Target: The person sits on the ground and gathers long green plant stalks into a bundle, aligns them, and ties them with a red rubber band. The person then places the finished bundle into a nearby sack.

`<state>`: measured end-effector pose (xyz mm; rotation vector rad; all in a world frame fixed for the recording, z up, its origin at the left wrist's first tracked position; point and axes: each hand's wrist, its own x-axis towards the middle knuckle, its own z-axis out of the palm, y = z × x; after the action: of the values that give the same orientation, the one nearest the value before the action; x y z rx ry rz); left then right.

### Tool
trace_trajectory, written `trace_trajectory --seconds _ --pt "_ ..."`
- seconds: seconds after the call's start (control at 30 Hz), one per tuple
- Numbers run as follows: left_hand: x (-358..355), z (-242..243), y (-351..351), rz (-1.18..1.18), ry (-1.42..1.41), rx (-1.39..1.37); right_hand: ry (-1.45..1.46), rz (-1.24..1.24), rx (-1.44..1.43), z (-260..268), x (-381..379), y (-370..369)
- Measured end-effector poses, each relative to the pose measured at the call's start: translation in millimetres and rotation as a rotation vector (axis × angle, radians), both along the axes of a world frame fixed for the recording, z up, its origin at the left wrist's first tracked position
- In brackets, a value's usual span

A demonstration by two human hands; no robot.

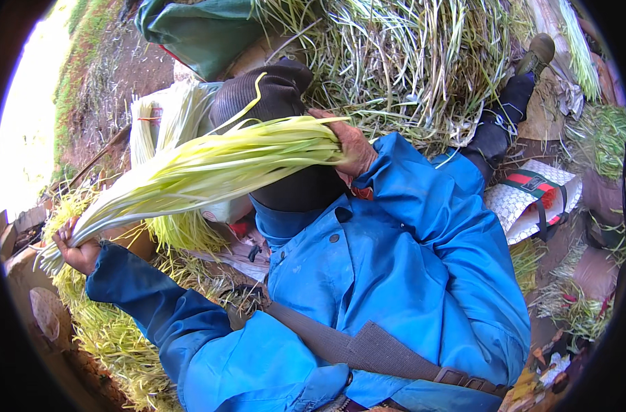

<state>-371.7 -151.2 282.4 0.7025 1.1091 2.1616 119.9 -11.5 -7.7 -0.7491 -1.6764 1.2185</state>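
A long bunch of yellow-green leafy stalks (215, 159), like blanched chives, stretches across my lap. My left hand (80, 250) grips its pale stem ends at the far left. Around the leaf tips at the other end is my right hand (351, 144), its fingers partly hidden by leaves. Behind the bunch lie pale bundles of similar stalks (176, 116), one with a red tie (149, 119). More yellow leaves (186, 232) show below the held bunch, near my left forearm.
A large heap of loose stalks (395, 62) lies beyond my legs, beside a green cloth or sack (204, 31). Yellowish cut leaves (119, 345) are piled at lower left. A patterned bag with dark handles (531, 198) stands at right, near more greens (604, 134).
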Motion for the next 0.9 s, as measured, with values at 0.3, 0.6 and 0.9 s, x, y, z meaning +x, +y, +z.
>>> trace_trajectory --seconds 0.3,0.6,0.9 --pt "-4 -21 39 -0.239 -0.141 -0.020 -0.164 0.096 -0.483 -11 33 -19" --pt "32 -50 71 -0.174 -0.179 -0.051 -0.300 0.331 -0.370 -76 6 15" --pt "26 -90 34 -0.063 -0.246 -0.100 -0.707 0.368 -0.465 -156 48 50"
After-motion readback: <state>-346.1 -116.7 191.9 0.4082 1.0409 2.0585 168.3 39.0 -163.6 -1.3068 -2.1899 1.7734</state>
